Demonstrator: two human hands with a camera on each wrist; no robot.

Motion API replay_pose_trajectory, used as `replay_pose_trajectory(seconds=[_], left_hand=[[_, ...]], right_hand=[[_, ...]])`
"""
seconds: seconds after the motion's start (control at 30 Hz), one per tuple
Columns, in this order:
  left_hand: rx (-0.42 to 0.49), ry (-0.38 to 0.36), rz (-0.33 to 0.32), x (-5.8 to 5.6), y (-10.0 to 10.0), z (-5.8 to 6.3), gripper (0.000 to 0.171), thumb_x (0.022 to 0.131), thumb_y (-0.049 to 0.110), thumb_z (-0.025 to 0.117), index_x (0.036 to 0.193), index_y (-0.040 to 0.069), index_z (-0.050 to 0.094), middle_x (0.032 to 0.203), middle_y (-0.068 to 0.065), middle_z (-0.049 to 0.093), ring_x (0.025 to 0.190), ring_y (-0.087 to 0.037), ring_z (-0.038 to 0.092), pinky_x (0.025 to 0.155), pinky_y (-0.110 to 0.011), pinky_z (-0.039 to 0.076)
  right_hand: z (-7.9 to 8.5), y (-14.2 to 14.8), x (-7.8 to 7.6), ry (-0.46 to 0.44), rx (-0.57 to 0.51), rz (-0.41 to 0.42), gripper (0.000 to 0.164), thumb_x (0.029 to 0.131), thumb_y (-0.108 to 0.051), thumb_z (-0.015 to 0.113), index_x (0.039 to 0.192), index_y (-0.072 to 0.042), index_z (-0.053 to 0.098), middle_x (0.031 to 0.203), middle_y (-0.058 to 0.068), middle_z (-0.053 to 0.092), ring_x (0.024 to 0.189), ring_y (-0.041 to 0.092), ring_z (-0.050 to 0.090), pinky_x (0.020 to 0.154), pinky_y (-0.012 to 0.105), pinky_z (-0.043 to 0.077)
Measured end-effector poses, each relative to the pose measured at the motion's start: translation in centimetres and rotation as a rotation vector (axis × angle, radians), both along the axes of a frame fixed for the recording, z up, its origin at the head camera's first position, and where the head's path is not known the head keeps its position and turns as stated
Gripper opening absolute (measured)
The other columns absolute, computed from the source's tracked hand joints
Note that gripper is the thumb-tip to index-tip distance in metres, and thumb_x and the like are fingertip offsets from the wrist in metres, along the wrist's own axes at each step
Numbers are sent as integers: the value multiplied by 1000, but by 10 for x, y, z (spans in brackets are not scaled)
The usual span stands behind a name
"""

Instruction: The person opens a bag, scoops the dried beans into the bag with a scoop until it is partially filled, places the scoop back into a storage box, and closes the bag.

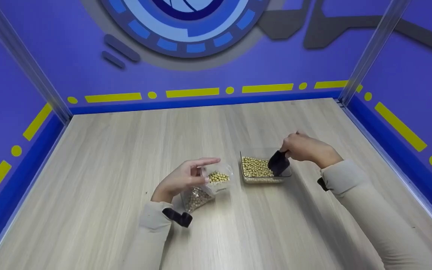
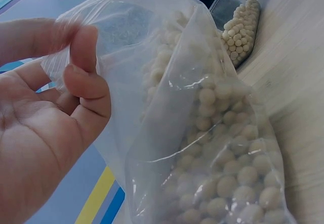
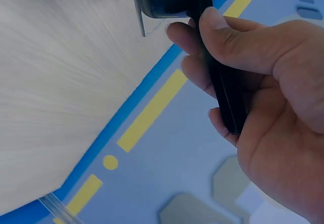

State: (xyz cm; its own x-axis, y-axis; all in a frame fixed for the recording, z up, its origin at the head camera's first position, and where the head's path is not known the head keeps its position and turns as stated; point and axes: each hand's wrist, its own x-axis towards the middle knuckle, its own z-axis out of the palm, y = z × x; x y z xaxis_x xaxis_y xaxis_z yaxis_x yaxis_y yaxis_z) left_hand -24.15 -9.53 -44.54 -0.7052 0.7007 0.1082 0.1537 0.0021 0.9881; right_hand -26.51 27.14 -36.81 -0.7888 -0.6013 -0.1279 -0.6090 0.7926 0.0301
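Note:
My left hand (image 1: 181, 177) pinches the rim of a clear plastic bag (image 2: 152, 128), whose mouth gapes toward the right. Round, pale yellow beans (image 2: 228, 183) fill the bag's lower part, and more show through its opening in the head view. My right hand (image 1: 306, 148) grips the handle of a small black scoop (image 1: 279, 162), thumb laid along it in the right wrist view. The scoop's blade dips into a clear rectangular container (image 1: 263, 180) at its right end, among the same kind of beans (image 1: 255, 167). The blade's lower edge is hidden by the beans.
The container stands on the wood-grain table (image 1: 126, 150), just right of the bag. Blue panels with yellow markings (image 1: 192, 92) enclose the table at the back and both sides, with metal posts (image 1: 369, 52) at the corners.

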Motion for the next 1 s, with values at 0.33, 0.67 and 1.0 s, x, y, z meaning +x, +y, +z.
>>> replay_pose_trajectory(seconds=[0.33, 0.67, 1.0], left_hand=[[-20, -12, 12, 2, 1, 3, 58, 85, -3, 61, 141, 3, 47, 77, -2, 49, 61, -4, 42, 54, -19, 37], [-28, -11, 13, 1, 2, 1, 57, 85, -4, 60, 141, 2, 47, 74, 0, 48, 57, -4, 37, 51, -19, 34], [-20, -17, 12, 1, 2, 1, 57, 85, -3, 61, 141, 2, 46, 75, 0, 48, 57, -3, 38, 51, -19, 34]], right_hand=[[-18, 20, -5, -146, -197, -37, 27, 85, 3, 64, 110, -4, 73, 103, 14, 73, 83, 19, 65, 72, 36, 47], [-36, 26, -5, -156, -343, -28, 32, 85, 11, 59, 113, 0, 70, 105, 18, 71, 98, 35, 66, 76, 42, 55], [-52, 28, -6, -50, -398, 50, 35, 84, 14, 58, 112, -1, 71, 99, 15, 72, 92, 32, 66, 76, 42, 55]])
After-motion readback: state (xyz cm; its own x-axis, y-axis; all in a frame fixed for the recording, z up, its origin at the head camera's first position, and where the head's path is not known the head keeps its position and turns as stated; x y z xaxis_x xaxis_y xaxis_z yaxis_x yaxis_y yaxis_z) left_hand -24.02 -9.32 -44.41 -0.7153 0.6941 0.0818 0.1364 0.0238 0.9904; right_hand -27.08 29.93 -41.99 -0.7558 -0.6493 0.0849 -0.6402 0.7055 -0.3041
